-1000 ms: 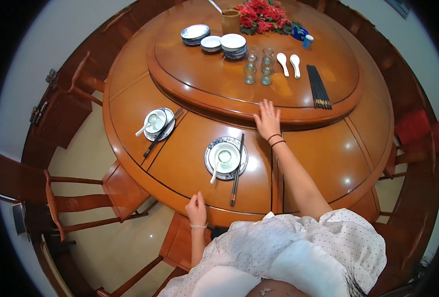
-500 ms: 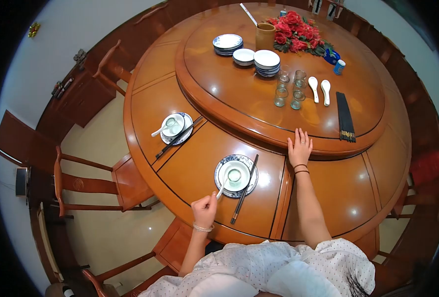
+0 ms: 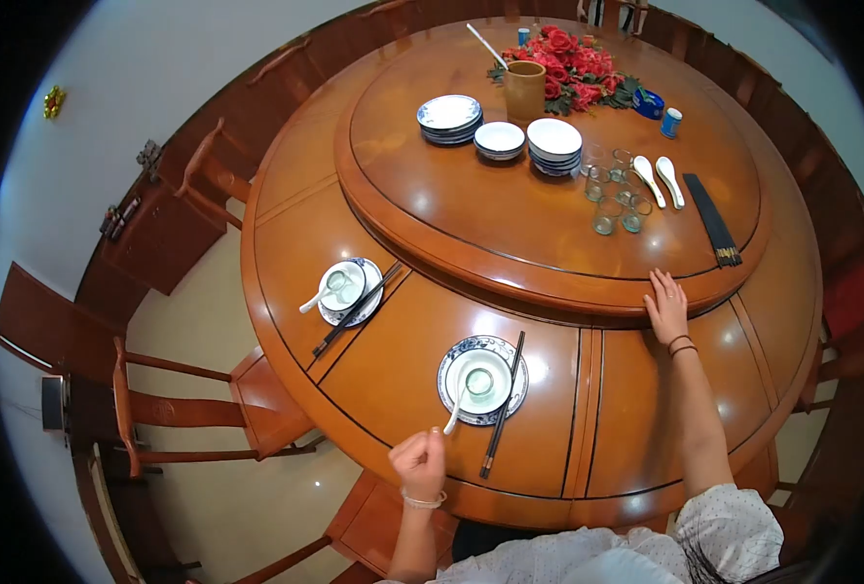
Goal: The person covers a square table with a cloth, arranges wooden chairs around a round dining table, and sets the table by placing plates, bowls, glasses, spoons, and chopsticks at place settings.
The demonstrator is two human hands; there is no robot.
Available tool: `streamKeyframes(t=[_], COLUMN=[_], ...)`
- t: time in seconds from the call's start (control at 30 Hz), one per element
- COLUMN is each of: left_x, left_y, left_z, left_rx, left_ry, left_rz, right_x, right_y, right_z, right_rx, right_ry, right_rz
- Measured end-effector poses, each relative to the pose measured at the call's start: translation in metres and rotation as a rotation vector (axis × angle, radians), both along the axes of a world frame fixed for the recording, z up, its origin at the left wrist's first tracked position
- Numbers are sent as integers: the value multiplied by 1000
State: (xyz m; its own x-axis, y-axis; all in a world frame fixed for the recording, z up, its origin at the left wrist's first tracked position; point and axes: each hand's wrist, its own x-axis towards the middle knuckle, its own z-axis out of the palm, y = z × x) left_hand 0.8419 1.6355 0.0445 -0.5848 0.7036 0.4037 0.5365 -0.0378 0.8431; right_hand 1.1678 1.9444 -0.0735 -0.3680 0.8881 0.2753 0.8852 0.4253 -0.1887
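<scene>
My right hand [image 3: 667,307] lies with fingers spread on the near rim of the wooden turntable [image 3: 510,268]. My left hand [image 3: 420,462] is closed in a fist over the table edge, with nothing visible in it. Just beyond that fist is a place setting: a blue-patterned plate [image 3: 448,391], a white bowl [image 3: 467,368] with a small glass [image 3: 478,381] in it, a white spoon [image 3: 451,419] and a pair of black chopsticks [image 3: 503,409]. Farther left is a similar setting with a plate [image 3: 371,300], bowl [image 3: 340,280] and chopsticks [image 3: 354,316].
The turntable bears stacked plates [image 3: 448,113], stacked bowls [image 3: 554,141], several glasses [image 3: 603,222], two white spoons [image 3: 670,182], black chopsticks [image 3: 710,222], a brown pot [image 3: 525,90] and red flowers [image 3: 583,63]. Wooden chairs [image 3: 188,414] surround the round table [image 3: 539,457].
My right hand has moved right with the turntable, which has turned; its bowls, glasses, spoons and chopsticks have shifted right. My left hand stays a fist. The view has also shifted a little.
</scene>
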Motion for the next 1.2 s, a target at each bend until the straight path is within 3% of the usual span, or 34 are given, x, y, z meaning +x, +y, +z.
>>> streamKeyframes(t=[0.27,0.4,0.5,0.6,0.67,0.73,0.9,1.0,1.07,1.13,1.2], left_x=[24,51,65,62,57,44,0,-12,-17,-22,-25], left_y=[14,42,91,162,225,287,404,432,449,462,477], left_z=[-5,6,11,9,-1,-14,-64,-83,-88,-93,-97], left_rx=[17,-61,-17,-17,-46,-233,-399,-408,-376,-353,-359], left_ry=[-225,-221,-158,-169,-293,-441,-612,-690,-715,-747,-739], left_rz=[164,76,4,-132,-259,-196,-81,-16,-6,55,79], right_x=[83,119,115,75,36,-8,-84,-89,-78,-61,-48], right_y=[44,57,60,53,61,75,138,155,164,168,173], right_z=[-14,-22,-33,-17,-14,-18,-47,-51,-61,-64,-64], right_rx=[-13,68,193,202,117,-244,-416,-437,-252,-533,-703], right_ry=[-36,-55,218,387,529,795,1026,1013,892,1120,1186], right_rz=[101,98,64,242,324,328,283,158,209,248,261])
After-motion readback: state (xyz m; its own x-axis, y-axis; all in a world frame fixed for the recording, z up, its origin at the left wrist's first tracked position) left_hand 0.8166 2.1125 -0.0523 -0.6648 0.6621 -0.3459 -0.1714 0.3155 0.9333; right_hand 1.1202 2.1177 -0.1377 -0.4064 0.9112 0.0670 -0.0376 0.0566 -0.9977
